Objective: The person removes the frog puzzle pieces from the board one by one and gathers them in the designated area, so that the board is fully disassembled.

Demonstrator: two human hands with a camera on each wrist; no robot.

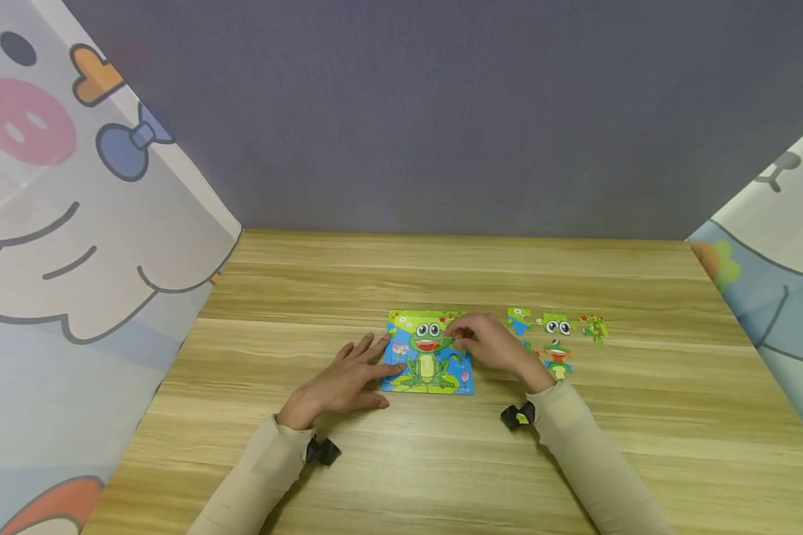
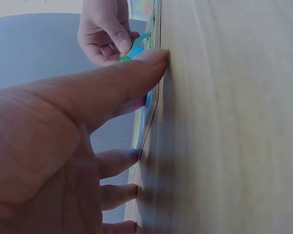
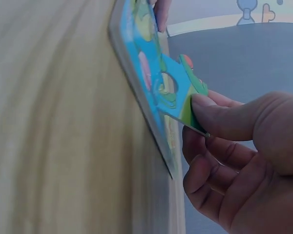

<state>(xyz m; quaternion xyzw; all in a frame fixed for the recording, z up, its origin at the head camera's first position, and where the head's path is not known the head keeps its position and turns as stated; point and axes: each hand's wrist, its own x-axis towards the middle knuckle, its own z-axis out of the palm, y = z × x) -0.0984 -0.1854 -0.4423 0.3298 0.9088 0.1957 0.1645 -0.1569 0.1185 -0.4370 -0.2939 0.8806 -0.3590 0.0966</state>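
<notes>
A frog jigsaw puzzle (image 1: 427,371) in a flat board lies on the table. My left hand (image 1: 344,379) rests at the board's left side with spread fingers, some over its edge and the thumb near the lower left corner. At the right side of the board, my right hand (image 1: 491,343) pinches a puzzle piece (image 3: 184,80) between thumb and fingers. The piece is blue and green with a bit of red, and it is tilted up from the board. Whether its lower edge touches the board, I cannot tell.
Several loose puzzle pieces lie right of the right hand, among them one with frog eyes (image 1: 557,325) and one with a red mouth (image 1: 558,352). The wooden table (image 1: 415,461) meets a grey panel (image 1: 442,134) at the back. Cartoon-printed panels (image 1: 107,312) stand at the sides.
</notes>
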